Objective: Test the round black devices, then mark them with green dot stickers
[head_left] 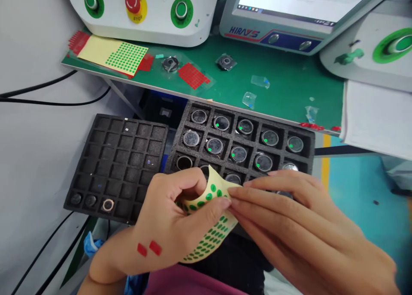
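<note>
A pale yellow sheet of green dot stickers [210, 239] is bent in a curl in front of me. My left hand [180, 220] grips it, thumb on the dotted face and fingers curled behind. At the sheet's upper right corner, the fingertips of my right hand [289, 218] are pressed together on the edge; whether a loose dot is between them is hidden. Beneath both hands lies a black foam tray [180, 134] of round watch bodies [238, 154]. Several of these carry a green dot; some at the left have none visible. The hands cover the tray's near rows.
To the left, another black foam tray [111, 164] holds 3 round pieces in its near row. The green shelf [283, 82] carries another dot sheet [112, 55], red stickers [193, 75] and plastic scraps. Behind stand a control panel with a stop button [133, 1] and a monitor [273, 29].
</note>
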The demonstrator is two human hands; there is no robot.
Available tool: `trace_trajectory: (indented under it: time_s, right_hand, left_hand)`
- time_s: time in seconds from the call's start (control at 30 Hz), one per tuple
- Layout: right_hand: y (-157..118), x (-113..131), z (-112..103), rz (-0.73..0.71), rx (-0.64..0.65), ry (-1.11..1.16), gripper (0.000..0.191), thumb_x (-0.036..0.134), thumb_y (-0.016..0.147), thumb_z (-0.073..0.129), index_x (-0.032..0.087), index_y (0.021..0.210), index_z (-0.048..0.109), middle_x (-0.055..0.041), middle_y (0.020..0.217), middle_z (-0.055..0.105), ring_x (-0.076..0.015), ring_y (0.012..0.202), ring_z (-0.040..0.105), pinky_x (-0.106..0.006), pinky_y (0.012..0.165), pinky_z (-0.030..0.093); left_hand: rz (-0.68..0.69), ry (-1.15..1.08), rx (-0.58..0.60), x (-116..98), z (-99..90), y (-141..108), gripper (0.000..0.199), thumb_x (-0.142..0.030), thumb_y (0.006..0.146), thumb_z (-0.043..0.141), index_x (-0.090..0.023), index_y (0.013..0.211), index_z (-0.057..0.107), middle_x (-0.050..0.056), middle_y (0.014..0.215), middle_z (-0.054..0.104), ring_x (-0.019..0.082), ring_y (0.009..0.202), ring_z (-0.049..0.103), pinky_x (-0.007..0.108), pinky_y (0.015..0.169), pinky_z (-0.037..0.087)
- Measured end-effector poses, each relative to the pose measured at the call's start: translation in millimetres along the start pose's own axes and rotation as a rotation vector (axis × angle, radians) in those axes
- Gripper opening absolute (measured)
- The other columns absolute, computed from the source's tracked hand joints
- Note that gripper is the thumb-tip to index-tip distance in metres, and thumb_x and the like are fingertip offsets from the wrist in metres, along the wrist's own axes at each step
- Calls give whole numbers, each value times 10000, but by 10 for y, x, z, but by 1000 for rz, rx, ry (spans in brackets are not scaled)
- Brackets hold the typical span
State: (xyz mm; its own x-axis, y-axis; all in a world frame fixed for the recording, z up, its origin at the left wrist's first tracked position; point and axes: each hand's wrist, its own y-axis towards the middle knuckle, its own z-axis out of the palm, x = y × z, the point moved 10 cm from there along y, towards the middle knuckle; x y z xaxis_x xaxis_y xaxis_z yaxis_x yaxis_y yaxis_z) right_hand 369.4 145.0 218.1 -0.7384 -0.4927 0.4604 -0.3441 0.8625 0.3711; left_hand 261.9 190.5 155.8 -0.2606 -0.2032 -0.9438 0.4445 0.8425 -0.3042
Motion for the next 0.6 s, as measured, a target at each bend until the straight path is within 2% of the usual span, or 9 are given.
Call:
trace_trajectory:
  time_s: [0.2,0.33,0.5,0.6]
  right_hand:
    - [-104,-17,-73,29,-118,-14,161,165,962,535,204,1025,678,-9,924,762,-180,835,669,-364,769,530]
    - [-137,-1,-33,-10,-98,-9,203,154,961,516,199,1067,684,-29,944,760,-202,887,673,-384,755,541]
    - [-115,-28,-60,17,-136,49,158,119,892,621,190,1021,677,-33,924,760,-202,860,678,-395,769,549]
    - [-101,-48,-36,33,-147,91,218,85,841,682,175,1038,659,-52,944,753,-203,861,676,-395,763,558]
  left_hand:
    - [-4,32,51,-33,48,13,387,-285,891,593,-176,591,376,-63,544,316,61,498,274,177,407,214]
    - [5,19,20,-47,22,17,391,-271,880,600,-177,583,363,-62,540,327,60,492,284,180,407,227]
    - [1,18,8,-35,-1,18,401,-275,875,601,-177,575,354,-63,535,311,61,487,269,186,403,212]
    - [-18,11,27,-17,12,20,407,-293,878,603,-180,578,353,-64,535,302,64,489,262,182,402,220]
